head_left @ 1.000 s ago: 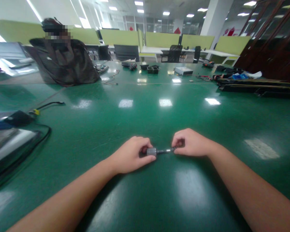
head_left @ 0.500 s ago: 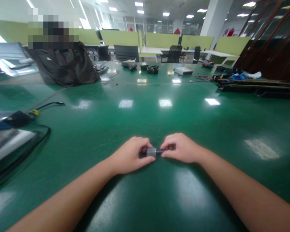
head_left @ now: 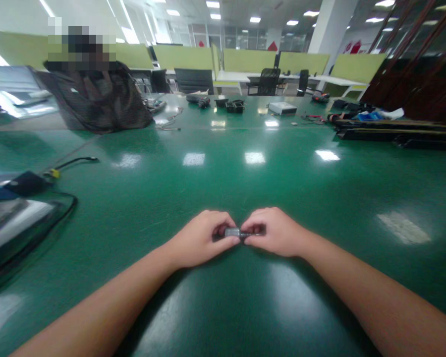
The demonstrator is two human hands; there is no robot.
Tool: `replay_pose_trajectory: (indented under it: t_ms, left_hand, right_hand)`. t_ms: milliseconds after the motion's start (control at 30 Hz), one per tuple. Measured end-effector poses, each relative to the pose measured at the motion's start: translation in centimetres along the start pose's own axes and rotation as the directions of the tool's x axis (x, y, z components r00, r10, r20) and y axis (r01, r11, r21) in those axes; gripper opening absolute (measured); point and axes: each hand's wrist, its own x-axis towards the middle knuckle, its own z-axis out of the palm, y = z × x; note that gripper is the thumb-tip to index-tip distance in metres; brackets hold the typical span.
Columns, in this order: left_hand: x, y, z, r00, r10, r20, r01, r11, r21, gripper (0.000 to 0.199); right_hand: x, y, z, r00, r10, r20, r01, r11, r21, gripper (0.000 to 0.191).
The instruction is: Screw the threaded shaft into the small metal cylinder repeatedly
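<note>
Low over the green table, my left hand is closed around a short grey cylinder, thumb on the near side and fingers on the far side. From the cylinder's right end a narrower dark shaft sticks out, in line with it. My right hand pinches this shaft between thumb and fingers, its fingertips close against the cylinder's end. A thin end of the shaft shows inside the right palm. Both hands rest near the tabletop, almost touching. Fingers hide part of the cylinder, and its exact kind cannot be made out.
The glossy green table stretches ahead. Cables and a blue-and-black item lie at the left. A large dark bag stands far left, with a pixelated patch above it. Black bars are stacked far right; a silver box sits at the back.
My right hand has shifted slightly left along the shaft, closing the gap to the cylinder. The left hand stays almost in place, still gripping it.
</note>
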Motion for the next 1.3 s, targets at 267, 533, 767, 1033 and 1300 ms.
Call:
replay_pose_trajectory:
  t_ms: [267,533,767,1033,1300]
  left_hand:
    - [-0.13,0.13,0.01,1.000,0.001,-0.019,0.000,0.999,0.035,0.019]
    - [-0.05,0.15,0.02,1.000,0.003,-0.015,-0.002,0.999,0.047,0.019]
    - [-0.15,0.05,0.06,1.000,0.006,-0.012,-0.005,0.998,0.060,0.021]
    - [-0.19,-0.05,0.08,1.000,0.012,-0.012,-0.012,0.999,0.050,0.021]
    - [-0.30,0.01,-0.02,1.000,0.015,-0.018,-0.014,0.999,0.051,0.022]
  right_hand:
    - [-0.03,0.05,0.12,0.991,-0.130,0.008,0.130,0.986,-0.107,0.010]
    - [0.01,0.06,0.08,0.991,-0.135,0.012,0.136,0.984,-0.119,0.011]
    - [-0.12,-0.06,-0.13,0.991,-0.135,0.023,0.137,0.983,-0.119,0.012]
    - [-0.08,-0.08,-0.25,0.988,-0.154,0.031,0.157,0.981,-0.117,0.012]
    - [-0.19,-0.21,-0.36,0.989,-0.148,0.027,0.150,0.982,-0.111,0.013]
